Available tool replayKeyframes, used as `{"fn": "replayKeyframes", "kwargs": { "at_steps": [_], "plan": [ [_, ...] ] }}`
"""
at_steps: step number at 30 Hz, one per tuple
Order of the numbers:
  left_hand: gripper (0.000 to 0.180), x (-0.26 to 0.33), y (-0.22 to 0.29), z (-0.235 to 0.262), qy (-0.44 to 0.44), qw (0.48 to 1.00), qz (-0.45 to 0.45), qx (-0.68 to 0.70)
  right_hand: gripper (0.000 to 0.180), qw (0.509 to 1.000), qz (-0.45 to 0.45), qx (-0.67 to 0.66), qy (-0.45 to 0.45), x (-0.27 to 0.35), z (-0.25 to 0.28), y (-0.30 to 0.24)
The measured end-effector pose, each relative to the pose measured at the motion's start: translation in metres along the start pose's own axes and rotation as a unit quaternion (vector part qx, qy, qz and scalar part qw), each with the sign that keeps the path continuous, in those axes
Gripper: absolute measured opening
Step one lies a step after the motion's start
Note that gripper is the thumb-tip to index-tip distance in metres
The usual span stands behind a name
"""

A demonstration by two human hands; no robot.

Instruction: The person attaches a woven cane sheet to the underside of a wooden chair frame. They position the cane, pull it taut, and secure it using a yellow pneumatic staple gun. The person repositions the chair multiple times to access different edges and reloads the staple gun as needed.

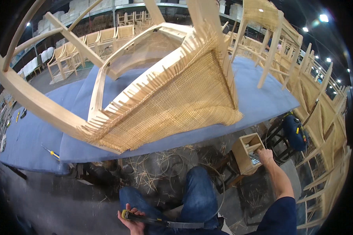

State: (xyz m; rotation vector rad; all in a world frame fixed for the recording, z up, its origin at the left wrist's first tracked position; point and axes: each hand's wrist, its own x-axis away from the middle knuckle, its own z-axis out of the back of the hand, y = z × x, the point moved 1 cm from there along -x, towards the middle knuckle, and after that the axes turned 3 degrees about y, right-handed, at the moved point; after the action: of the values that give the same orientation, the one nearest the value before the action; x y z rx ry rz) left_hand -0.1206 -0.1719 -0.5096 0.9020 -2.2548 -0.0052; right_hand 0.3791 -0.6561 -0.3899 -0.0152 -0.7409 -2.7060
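Low over my lap, my left hand (132, 220) is closed around a black and yellow staple gun (155, 220), whose long metal magazine (186, 225) points to the right across my thighs. My right hand (266, 156) reaches into a small wooden box (239, 156) with compartments; its fingertips are hidden inside, beside shiny metal strips (254, 159) that look like staples. In front of me a pale wooden chair frame (39, 100) lies tipped on a blue padded table (259, 94). Woven cane (176, 100) covers its seat, with loose strand ends sticking out along the edge.
A screwdriver (51, 152) lies on the table's left part. Another chair (262, 43) stands on the table's right end. Below it hang a blue tank (294, 131) and hoses. Stacked cane-covered frames (321, 113) line the right side. Cane scraps (157, 172) litter the floor.
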Motion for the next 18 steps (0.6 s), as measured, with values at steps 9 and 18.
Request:
{"fn": "replayKeyframes", "kwargs": {
  "at_steps": [9, 18],
  "plan": [
    [0.060, 0.002, 0.005, -0.003, 0.009, 0.999, -0.016, -0.038, 0.023, 0.989, -0.062, -0.102, 0.084, -0.008, 0.002, 0.003],
    [0.060, -0.013, 0.001, 0.011, -0.024, 0.999, -0.008, -0.026, 0.034, 0.667, -0.155, -0.695, 0.219, 0.048, 0.024, -0.047]
  ]
}}
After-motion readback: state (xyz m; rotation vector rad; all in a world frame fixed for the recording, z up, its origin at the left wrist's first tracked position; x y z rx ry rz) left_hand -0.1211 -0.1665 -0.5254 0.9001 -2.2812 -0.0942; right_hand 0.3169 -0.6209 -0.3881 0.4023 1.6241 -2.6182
